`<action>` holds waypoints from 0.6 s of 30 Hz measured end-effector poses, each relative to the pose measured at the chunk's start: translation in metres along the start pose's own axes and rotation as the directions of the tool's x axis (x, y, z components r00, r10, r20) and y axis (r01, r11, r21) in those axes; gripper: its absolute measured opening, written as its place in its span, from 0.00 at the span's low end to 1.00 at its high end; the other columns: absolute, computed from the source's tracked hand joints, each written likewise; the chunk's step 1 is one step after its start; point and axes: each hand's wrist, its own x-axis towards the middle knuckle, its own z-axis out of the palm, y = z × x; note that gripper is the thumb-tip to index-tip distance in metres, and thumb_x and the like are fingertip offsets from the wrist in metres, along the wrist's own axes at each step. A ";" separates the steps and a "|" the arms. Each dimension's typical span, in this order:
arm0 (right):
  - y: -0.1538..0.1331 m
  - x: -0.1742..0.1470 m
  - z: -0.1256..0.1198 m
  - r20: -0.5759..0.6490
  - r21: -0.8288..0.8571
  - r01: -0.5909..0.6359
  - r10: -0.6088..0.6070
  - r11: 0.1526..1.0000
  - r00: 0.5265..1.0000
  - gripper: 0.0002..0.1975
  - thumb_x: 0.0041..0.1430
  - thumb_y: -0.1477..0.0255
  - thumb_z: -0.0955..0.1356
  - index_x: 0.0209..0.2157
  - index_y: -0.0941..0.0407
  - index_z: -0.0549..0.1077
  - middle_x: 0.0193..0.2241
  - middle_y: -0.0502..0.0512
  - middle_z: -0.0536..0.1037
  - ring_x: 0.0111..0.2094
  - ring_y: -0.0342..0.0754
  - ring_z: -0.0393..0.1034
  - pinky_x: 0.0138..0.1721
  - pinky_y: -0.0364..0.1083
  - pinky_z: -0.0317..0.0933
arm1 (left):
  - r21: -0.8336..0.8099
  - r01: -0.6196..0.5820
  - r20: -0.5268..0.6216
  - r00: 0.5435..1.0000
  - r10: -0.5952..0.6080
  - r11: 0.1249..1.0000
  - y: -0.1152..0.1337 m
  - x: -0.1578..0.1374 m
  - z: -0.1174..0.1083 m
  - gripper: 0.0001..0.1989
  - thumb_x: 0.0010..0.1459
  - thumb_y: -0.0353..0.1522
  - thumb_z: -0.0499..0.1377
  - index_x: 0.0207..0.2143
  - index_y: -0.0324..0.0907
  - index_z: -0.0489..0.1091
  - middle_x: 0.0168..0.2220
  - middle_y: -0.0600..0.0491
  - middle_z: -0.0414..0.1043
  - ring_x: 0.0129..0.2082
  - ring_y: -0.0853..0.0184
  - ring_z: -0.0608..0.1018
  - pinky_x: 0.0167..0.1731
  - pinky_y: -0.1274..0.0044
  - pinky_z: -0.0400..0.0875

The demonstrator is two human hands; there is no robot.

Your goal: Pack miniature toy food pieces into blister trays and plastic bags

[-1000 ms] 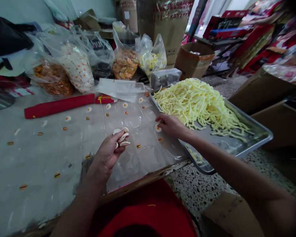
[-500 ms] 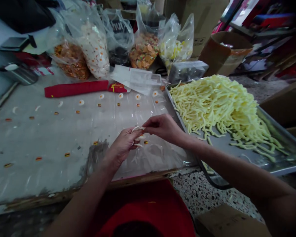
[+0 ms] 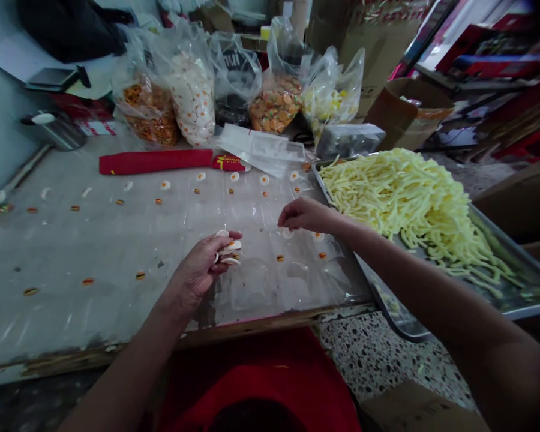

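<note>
My left hand (image 3: pixel 202 261) is closed around several small white fried-egg pieces (image 3: pixel 230 260), which fan out past the fingers above the plastic sheet. To its right, my right hand (image 3: pixel 303 216) is low over the sheet with its fingers pinched at another fried-egg piece (image 3: pixel 287 233); the fingertips partly hide the grip. One more egg piece (image 3: pixel 318 237) lies just right of that hand. Small burger pieces (image 3: pixel 279 258) lie in spaced spots nearer the front. Farther back, a row of egg pieces (image 3: pixel 264 180) sits behind a row of burger pieces (image 3: pixel 231 191).
A metal tray (image 3: pixel 378 294) heaped with pale yellow strips (image 3: pixel 400 192) stands on the right. Behind the sheet are a long red packet (image 3: pixel 157 161), clear plastic boxes (image 3: pixel 270 150) and several filled bags (image 3: pixel 191 99). The table's worn wooden edge (image 3: pixel 117 354) runs along the front.
My right hand has left my left hand and moved right, bringing an egg piece down to the sheet. My left hand has shifted left with its egg pieces. The view has turned slightly.
</note>
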 end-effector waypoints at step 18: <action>0.002 -0.031 0.020 -0.216 -0.551 0.051 -0.201 0.833 0.955 0.10 0.54 0.76 0.69 0.36 0.55 0.83 0.32 0.55 0.81 0.33 0.49 0.73 0.37 0.47 0.60 | -0.055 -0.018 -0.026 1.000 0.017 0.998 -0.005 0.004 0.000 0.19 0.43 0.29 0.73 0.40 0.38 0.78 0.34 0.52 0.71 0.24 0.77 0.71 0.16 0.87 0.60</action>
